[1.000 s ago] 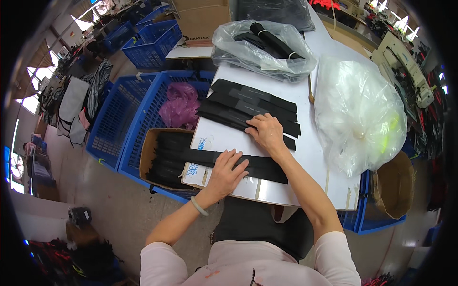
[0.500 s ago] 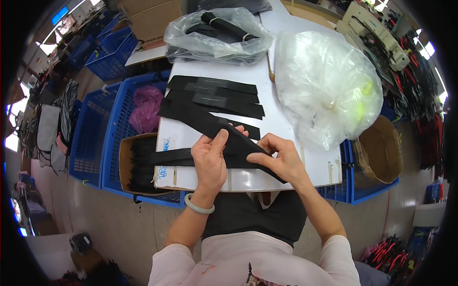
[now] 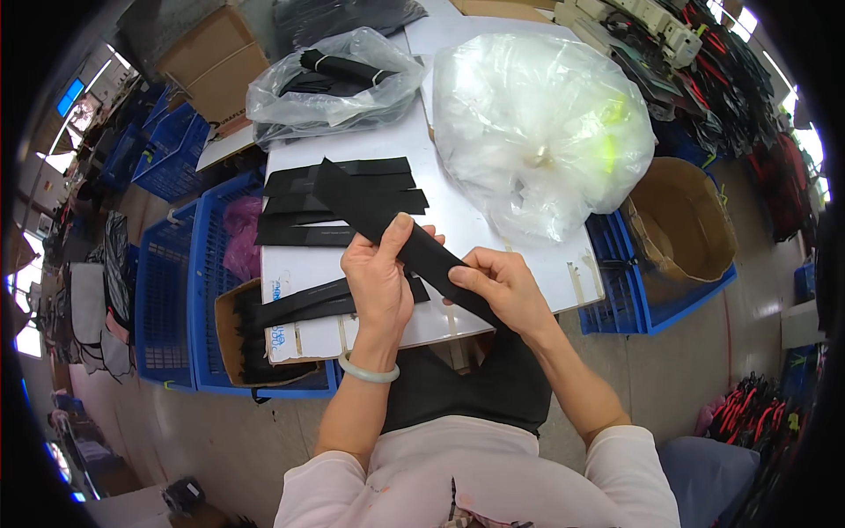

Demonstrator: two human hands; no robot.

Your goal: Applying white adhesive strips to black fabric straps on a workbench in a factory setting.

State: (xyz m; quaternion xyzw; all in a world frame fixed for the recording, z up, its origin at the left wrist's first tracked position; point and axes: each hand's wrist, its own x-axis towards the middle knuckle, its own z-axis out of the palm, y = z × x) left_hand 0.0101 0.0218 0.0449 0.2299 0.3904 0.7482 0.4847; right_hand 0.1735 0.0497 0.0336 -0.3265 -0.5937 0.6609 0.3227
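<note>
A white table bears a bulging clear plastic bag and, to its left, rows of black strips, while above the near edge one long black strip slants between a person's left hand and right hand, both curled closed on it, thumbs on top.

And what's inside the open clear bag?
A tied black bundle and more black material show inside the open clear bag; anything beneath them is covered.

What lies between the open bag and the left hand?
Black strips on the table, partly hidden by the held strip, in the head view.
</note>
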